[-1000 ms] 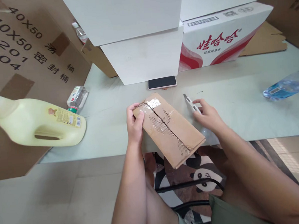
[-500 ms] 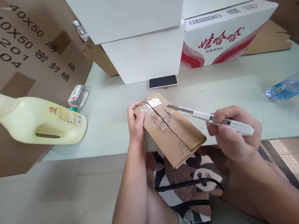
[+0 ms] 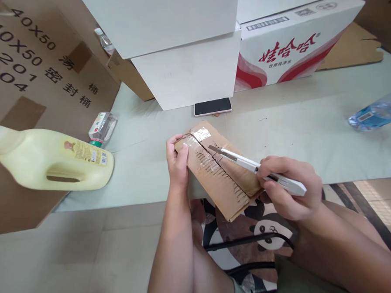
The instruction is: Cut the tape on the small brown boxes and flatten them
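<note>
A small flat brown cardboard box (image 3: 213, 180) sealed with clear tape lies at the table's near edge, partly overhanging it. My left hand (image 3: 177, 159) grips the box's far left corner, thumb on top. My right hand (image 3: 291, 187) holds a white utility knife (image 3: 255, 166) with its blade out. The blade tip rests on the taped seam near the middle of the box top.
A phone (image 3: 212, 106) lies face up behind the box. White boxes (image 3: 185, 72) and a red-and-white carton (image 3: 291, 41) stand at the back. A cream jug (image 3: 52, 160) and small bottle (image 3: 101, 125) lie at left, a water bottle (image 3: 375, 113) at right.
My right hand picked the knife up from the table, raised it, and has now brought the blade down onto the box's taped seam. My left hand has stayed on the box.
</note>
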`<action>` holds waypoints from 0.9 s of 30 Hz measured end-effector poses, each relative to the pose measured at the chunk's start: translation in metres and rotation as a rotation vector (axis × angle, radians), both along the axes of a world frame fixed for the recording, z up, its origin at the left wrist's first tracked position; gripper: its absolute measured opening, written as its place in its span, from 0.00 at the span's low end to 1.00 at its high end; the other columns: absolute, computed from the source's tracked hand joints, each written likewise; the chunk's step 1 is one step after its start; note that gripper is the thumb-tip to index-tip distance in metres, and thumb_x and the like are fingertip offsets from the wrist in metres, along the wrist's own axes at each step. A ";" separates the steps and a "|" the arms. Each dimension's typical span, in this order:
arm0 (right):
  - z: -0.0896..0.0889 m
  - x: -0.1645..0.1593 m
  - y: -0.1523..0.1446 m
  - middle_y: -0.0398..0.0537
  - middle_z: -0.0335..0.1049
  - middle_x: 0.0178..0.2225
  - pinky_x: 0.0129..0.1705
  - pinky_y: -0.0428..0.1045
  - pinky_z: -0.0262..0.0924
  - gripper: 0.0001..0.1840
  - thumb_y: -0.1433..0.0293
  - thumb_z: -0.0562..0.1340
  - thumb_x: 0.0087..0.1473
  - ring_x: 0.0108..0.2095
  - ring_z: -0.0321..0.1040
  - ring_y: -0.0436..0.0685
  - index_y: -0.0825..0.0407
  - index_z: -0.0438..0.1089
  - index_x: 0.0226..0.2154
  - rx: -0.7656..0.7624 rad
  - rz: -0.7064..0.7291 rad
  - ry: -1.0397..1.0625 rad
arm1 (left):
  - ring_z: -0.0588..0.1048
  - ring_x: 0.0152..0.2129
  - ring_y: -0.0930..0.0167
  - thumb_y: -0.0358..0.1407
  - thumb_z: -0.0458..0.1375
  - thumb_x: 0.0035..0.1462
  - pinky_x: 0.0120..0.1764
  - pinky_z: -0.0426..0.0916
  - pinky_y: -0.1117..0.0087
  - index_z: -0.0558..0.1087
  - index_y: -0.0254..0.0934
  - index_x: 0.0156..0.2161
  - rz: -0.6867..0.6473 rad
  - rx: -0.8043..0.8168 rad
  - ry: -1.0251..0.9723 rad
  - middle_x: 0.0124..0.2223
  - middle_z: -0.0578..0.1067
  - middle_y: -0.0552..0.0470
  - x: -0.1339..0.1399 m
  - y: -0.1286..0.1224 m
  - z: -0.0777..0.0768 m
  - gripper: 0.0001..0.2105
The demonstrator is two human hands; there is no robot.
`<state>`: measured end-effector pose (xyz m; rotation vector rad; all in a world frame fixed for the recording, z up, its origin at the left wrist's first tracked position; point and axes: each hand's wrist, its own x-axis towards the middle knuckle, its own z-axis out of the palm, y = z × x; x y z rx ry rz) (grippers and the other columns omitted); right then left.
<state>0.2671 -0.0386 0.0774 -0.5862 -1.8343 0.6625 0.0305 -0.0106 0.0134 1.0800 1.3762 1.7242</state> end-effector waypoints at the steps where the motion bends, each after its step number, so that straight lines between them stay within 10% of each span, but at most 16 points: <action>1: 0.002 -0.002 0.001 0.37 0.62 0.19 0.17 0.46 0.51 0.10 0.78 0.57 0.53 0.14 0.55 0.47 0.47 0.67 0.35 0.010 0.008 -0.017 | 0.74 0.38 0.67 0.47 0.62 0.54 0.43 0.70 0.67 0.70 0.43 0.46 0.000 -0.002 -0.003 0.44 0.74 0.50 0.000 0.000 0.000 0.17; 8: 0.000 0.004 -0.003 0.40 0.60 0.19 0.19 0.48 0.49 0.07 0.76 0.57 0.54 0.17 0.53 0.49 0.48 0.67 0.31 0.053 0.024 0.055 | 0.75 0.37 0.67 0.47 0.63 0.54 0.42 0.70 0.67 0.71 0.42 0.46 0.006 0.003 0.006 0.43 0.75 0.50 -0.001 0.000 -0.001 0.18; 16: -0.020 0.023 0.016 0.38 0.61 0.19 0.21 0.49 0.51 0.03 0.69 0.60 0.57 0.18 0.58 0.51 0.47 0.71 0.34 -0.123 -0.597 0.278 | 0.73 0.36 0.68 0.48 0.64 0.53 0.40 0.68 0.68 0.70 0.42 0.46 -0.018 0.007 -0.036 0.43 0.75 0.51 -0.002 0.001 -0.002 0.19; 27: -0.061 0.014 0.038 0.42 0.68 0.29 0.30 0.51 0.60 0.14 0.61 0.56 0.60 0.26 0.67 0.53 0.47 0.63 0.47 -0.659 -0.359 -0.172 | 0.73 0.34 0.70 0.45 0.65 0.52 0.38 0.68 0.70 0.71 0.42 0.45 0.003 0.027 -0.054 0.41 0.75 0.51 -0.001 0.001 0.000 0.17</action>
